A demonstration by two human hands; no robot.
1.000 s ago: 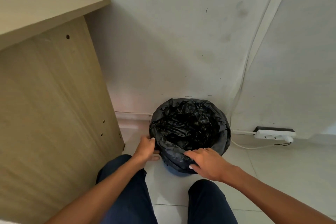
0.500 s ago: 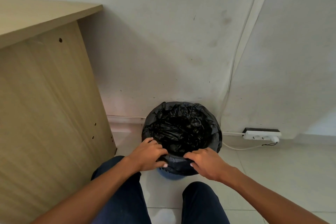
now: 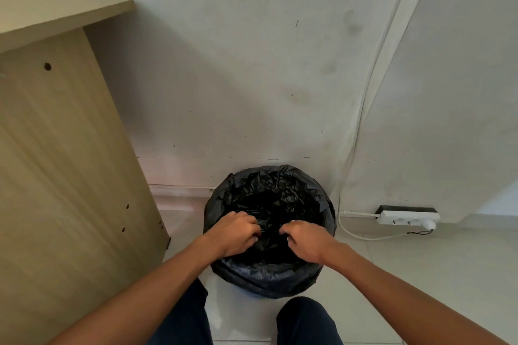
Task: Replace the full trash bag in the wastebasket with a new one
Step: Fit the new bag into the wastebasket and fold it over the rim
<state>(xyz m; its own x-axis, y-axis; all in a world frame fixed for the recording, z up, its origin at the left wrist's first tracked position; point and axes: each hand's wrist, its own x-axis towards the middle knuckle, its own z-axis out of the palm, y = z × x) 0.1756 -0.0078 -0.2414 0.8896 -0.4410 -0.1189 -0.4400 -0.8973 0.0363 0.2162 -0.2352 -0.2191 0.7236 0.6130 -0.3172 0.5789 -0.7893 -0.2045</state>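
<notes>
Wastebasket holds trash bag; left hand, right hand grip its plastic inside.

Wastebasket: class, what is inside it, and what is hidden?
A crumpled black trash bag lines the inside and drapes outward. The left hand and right hand grip its plastic. Any rubbish beneath is covered.
</notes>
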